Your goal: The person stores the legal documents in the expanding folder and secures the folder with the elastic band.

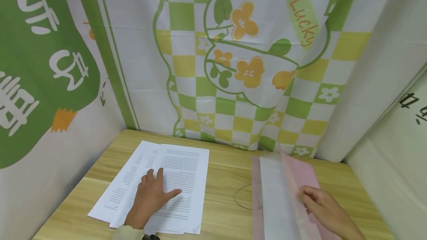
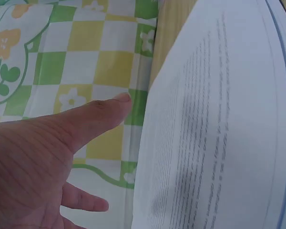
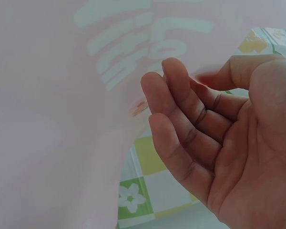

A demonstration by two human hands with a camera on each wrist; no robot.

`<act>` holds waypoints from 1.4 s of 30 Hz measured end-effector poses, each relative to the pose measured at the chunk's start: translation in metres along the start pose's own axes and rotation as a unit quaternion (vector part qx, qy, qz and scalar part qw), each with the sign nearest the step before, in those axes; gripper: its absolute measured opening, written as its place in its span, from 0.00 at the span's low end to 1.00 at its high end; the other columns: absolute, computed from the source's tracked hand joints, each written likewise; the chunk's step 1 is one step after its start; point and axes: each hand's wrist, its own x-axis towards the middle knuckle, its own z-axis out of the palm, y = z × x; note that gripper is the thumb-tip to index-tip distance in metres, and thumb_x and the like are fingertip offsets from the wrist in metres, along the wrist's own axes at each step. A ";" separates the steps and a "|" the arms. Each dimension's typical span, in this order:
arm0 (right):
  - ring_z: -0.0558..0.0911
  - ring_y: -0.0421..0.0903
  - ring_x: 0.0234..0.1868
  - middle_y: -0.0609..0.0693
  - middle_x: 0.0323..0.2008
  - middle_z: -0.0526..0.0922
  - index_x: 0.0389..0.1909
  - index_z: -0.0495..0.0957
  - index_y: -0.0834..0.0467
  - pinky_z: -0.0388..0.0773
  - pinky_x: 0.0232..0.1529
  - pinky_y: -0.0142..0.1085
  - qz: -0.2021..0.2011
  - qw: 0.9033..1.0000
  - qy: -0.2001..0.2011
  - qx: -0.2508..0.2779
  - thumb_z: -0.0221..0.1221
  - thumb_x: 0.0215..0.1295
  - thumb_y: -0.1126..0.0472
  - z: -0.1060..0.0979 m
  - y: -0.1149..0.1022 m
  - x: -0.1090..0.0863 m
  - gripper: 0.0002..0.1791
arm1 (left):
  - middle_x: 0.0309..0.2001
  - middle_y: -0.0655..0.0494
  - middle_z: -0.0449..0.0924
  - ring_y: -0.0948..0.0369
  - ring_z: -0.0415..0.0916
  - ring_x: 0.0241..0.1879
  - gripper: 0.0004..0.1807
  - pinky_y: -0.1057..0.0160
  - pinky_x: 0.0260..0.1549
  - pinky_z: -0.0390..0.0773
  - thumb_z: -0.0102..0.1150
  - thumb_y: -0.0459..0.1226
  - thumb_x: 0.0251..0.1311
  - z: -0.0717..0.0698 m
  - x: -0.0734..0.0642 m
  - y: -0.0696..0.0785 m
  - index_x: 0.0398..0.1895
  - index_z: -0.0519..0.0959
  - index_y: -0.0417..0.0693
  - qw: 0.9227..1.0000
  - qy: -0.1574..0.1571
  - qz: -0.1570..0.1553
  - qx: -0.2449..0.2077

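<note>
Over printed paper sheets (image 1: 185, 166) on the left of the table, my left hand (image 1: 150, 197) is spread, thumb out to the side. The left wrist view has this hand (image 2: 43, 148) with its thumb extended beside the printed page (image 2: 205, 109). On the right lies an open pink folder (image 1: 256, 195) with white paper (image 1: 275, 195) inside. My right hand (image 1: 325, 208) pinches the edge of its raised cover (image 1: 301, 167). Up close in the right wrist view, the fingers (image 3: 164, 138) curl at the edge of the translucent pink cover (image 3: 43, 133).
A thin cord (image 1: 235, 195) loops out from the folder's left side onto the wooden table (image 1: 227, 180). A checked, flower-printed curtain (image 1: 233, 121) hangs along the table's back edge. More printed fabric (image 1: 63, 95) closes off the left side, and a pale panel (image 1: 393, 151) the right.
</note>
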 end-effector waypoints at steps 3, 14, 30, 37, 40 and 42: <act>0.77 0.39 0.29 0.41 0.23 0.72 0.29 0.73 0.51 0.79 0.29 0.35 -0.003 1.000 0.000 0.001 0.53 0.79 0.65 0.000 0.001 0.001 0.14 | 0.59 0.14 0.61 0.24 0.64 0.58 0.64 0.28 0.51 0.70 0.78 0.61 0.46 0.000 0.000 -0.005 0.68 0.62 0.18 1.000 0.002 -0.010 0.000; 0.77 0.41 0.30 0.41 0.23 0.72 0.30 0.73 0.52 0.79 0.31 0.35 0.008 1.000 -0.016 0.014 0.52 0.81 0.63 -0.001 -0.002 0.002 0.14 | 0.54 0.16 0.62 0.27 0.67 0.51 0.69 0.29 0.45 0.73 0.80 0.63 0.41 0.006 -0.001 -0.014 0.70 0.59 0.18 0.999 -0.010 -0.033 -0.007; 0.76 0.40 0.29 0.42 0.23 0.72 0.31 0.74 0.51 0.79 0.30 0.35 0.000 1.000 -0.017 0.011 0.52 0.80 0.64 0.000 0.002 0.002 0.13 | 0.60 0.14 0.59 0.25 0.62 0.59 0.69 0.29 0.52 0.69 0.76 0.65 0.45 0.013 0.001 -0.021 0.73 0.55 0.19 0.997 -0.045 -0.059 0.022; 0.77 0.39 0.29 0.41 0.23 0.72 0.32 0.74 0.51 0.79 0.29 0.36 -0.008 1.000 -0.017 0.006 0.52 0.80 0.65 0.001 0.003 0.002 0.12 | 0.58 0.17 0.63 0.27 0.65 0.58 0.67 0.31 0.50 0.72 0.75 0.64 0.47 0.013 0.002 -0.022 0.70 0.58 0.17 0.997 -0.036 -0.052 0.045; 0.76 0.39 0.29 0.41 0.24 0.72 0.32 0.74 0.51 0.79 0.29 0.35 -0.009 1.000 -0.013 0.005 0.52 0.79 0.66 0.002 0.005 0.003 0.12 | 0.57 0.18 0.64 0.27 0.66 0.57 0.66 0.32 0.50 0.72 0.76 0.63 0.46 0.012 0.002 -0.024 0.69 0.60 0.17 0.997 -0.030 -0.052 0.048; 0.76 0.39 0.29 0.42 0.23 0.72 0.32 0.74 0.51 0.79 0.29 0.35 -0.006 1.000 -0.012 0.007 0.53 0.79 0.66 0.002 0.005 0.003 0.12 | 0.57 0.19 0.65 0.28 0.67 0.56 0.65 0.32 0.50 0.72 0.77 0.63 0.45 0.012 0.003 -0.026 0.68 0.61 0.17 0.997 -0.027 -0.052 0.048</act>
